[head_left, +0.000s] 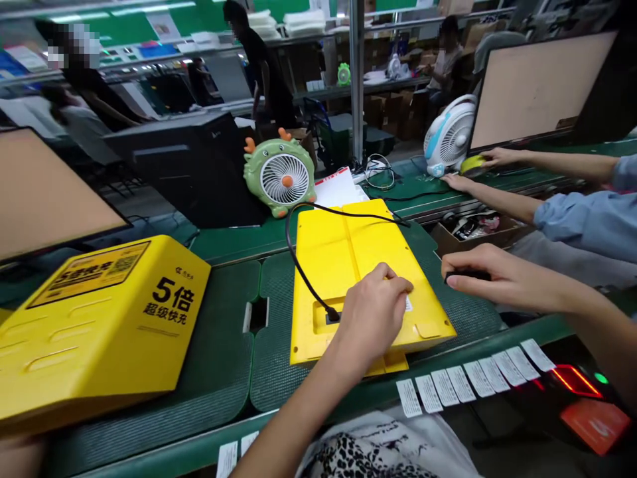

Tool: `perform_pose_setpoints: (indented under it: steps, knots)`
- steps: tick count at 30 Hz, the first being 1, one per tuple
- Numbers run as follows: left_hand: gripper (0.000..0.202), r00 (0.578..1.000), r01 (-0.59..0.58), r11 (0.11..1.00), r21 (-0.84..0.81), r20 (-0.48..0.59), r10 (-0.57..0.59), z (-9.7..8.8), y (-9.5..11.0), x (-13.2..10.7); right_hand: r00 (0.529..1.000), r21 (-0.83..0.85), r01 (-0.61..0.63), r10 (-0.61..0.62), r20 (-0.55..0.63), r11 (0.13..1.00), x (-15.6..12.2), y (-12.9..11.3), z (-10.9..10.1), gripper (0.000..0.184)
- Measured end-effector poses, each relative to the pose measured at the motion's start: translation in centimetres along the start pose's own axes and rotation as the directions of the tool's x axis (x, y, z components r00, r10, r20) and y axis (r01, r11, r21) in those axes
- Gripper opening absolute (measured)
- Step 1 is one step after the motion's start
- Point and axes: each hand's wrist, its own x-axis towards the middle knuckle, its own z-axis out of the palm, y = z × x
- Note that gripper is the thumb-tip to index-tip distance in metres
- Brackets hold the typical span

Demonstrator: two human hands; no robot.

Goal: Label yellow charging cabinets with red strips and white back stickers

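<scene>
A flat yellow case (343, 259) lies face down on a green mat (269, 378) in front of me. A black cable (293, 255) curves over it and plugs into a socket near its front edge. My left hand (373, 312) rests on the case just right of that plug. Its fingers are curled together, their tips pressed down by a small white label. My right hand (490, 279) hovers past the case's right edge, closed around a small black object (465, 274).
A second yellow case (99, 318) with black print sits on the left. A green desk fan (279, 174) stands behind, monitors on both sides. White labels (472, 378) line the front rail beside a red-lit device (572, 380). A co-worker's hands (497, 157) work at right.
</scene>
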Motion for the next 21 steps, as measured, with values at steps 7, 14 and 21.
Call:
perform_pose_setpoints:
  steps: [7,14,21]
  knots:
    - [0.024,1.000,0.005,0.999,-0.033,0.007,-0.005,0.2,-0.2,0.0,0.998,0.032,-0.003,0.005,-0.060,0.999,-1.0,2.1,1.1,0.037]
    - [0.022,1.000,0.019,1.000,-0.008,0.014,-0.019,0.1,-0.2,0.3,0.995,0.023,0.001,0.002,-0.100,1.000,-0.8,0.8,1.4,0.036]
    - [0.019,0.986,0.034,0.995,0.099,0.157,-0.049,-0.9,0.1,0.7,0.978,0.105,-0.100,0.117,-0.170,0.989,1.3,2.2,0.6,0.038]
